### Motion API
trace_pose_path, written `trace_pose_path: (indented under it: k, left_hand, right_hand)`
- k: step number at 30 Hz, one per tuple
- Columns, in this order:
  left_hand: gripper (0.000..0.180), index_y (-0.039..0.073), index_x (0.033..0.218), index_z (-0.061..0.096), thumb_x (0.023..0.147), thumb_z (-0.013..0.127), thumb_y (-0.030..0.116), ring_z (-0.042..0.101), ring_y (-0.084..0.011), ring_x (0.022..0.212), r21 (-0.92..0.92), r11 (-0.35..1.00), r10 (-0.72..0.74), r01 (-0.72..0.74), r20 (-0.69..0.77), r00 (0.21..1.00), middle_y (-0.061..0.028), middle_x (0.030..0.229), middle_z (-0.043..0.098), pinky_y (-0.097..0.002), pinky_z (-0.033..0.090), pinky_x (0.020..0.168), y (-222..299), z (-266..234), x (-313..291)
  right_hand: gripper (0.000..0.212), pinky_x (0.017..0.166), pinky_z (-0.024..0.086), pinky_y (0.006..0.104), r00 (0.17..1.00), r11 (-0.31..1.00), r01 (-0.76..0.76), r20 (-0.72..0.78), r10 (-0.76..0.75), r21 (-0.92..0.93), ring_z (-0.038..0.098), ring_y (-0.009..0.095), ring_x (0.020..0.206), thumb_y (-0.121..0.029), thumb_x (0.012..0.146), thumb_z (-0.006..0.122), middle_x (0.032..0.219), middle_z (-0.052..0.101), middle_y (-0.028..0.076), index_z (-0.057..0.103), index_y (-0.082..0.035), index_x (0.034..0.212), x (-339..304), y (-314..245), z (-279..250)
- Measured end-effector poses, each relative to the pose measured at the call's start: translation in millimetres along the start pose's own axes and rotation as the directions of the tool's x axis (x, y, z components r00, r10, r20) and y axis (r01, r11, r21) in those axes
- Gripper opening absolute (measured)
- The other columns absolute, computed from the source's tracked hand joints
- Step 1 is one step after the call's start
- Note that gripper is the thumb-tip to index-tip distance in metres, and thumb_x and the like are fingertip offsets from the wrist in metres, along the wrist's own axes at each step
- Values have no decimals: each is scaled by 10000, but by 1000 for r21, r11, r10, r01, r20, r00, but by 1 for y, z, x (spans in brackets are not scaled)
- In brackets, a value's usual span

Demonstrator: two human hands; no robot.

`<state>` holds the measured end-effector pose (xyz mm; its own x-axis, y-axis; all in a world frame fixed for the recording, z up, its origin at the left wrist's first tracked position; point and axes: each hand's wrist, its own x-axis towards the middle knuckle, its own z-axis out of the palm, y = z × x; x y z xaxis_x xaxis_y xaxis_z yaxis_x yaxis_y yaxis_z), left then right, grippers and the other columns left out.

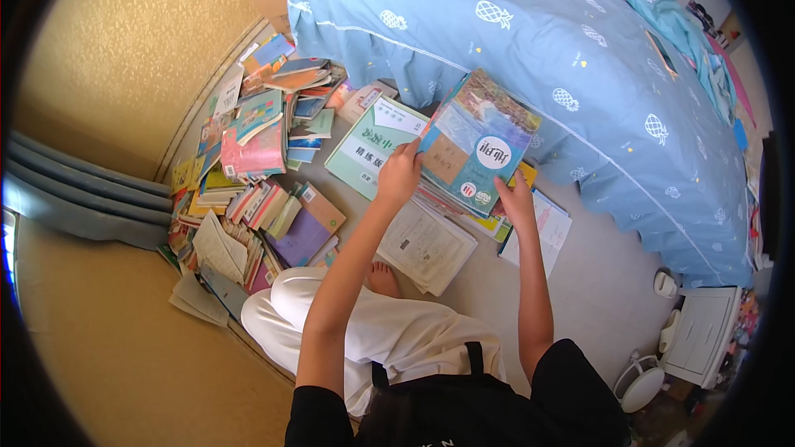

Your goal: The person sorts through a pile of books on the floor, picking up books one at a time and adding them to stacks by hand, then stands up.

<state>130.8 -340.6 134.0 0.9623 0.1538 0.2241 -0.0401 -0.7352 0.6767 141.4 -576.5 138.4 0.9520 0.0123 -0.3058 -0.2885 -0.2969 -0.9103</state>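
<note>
Both hands are on a large blue book (464,128) with a picture cover and a white round label. My left hand (401,172) is closed on its left edge, and my right hand (517,197) pinches its lower right corner. Directly beneath it, other books and papers show at the edges, so I cannot tell whether the hands hold more than one. A pale green and white workbook (364,149) lies flat just left of my left hand. Nearer to me is a pile of loose printed sheets (426,244). Under my right forearm lies a white sheet (546,228).
A large heap of books (265,141) spreads over the floor along the left wall. The bed (497,25) with a blue pineapple-print cover hangs down at the far side. A white cabinet (700,335) and a round white stool (642,385) stand at the right.
</note>
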Motion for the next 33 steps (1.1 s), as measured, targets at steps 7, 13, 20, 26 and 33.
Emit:
trace_pose_path:
  k: [7, 13, 20, 26, 33]
  left_hand:
    - [297, 31, 1116, 542, 833, 515, 116, 570, -363, 856, -9, 1000, -6, 6, 17, 1000, -168, 1012, 579, -406, 455, 725, 5, -1, 1]
    - [289, 27, 1103, 546, 828, 518, 110, 568, -372, 872, -33, 999, -6, 6, 1, 1000, -190, 1006, 588, -407, 457, 732, 1, 0, 4]
    - [287, 38, 1103, 543, 833, 521, 132, 573, -374, 871, -31, 998, -54, 55, 30, 998, -209, 985, 594, -411, 458, 733, 2, 2, 1]
    - [288, 37, 1105, 542, 839, 519, 147, 578, -372, 867, -66, 997, -48, 50, 24, 999, -213, 963, 601, -405, 459, 727, 2, 0, -1]
    - [285, 35, 1101, 546, 852, 508, 167, 581, -367, 875, -122, 986, -110, 118, 65, 992, -220, 959, 601, -391, 456, 738, -3, 1, -2]
  right_hand:
    - [532, 410, 418, 252, 985, 851, 99, -69, -157, -515, 552, 129, 470, -238, 835, 546, 602, 576, 65, 357, -115, 1317, 13, 37, -7]
    - [538, 491, 462, 332, 998, 944, 43, -35, -57, -327, 599, 227, 532, -287, 835, 527, 645, 600, 109, 345, -88, 1301, 11, 30, 1]
    - [510, 426, 430, 284, 998, 960, 37, -31, -48, -276, 553, 156, 460, -255, 857, 510, 587, 569, 78, 334, -92, 1307, 5, 30, 1]
    - [489, 420, 419, 264, 997, 985, 70, -27, -76, -157, 529, 128, 457, -242, 856, 524, 605, 568, 70, 356, -114, 1297, 6, 39, 1]
    - [436, 573, 444, 273, 977, 972, 135, -139, -163, -193, 562, 158, 660, -306, 863, 521, 771, 593, 90, 451, -77, 1227, 7, 51, 7]
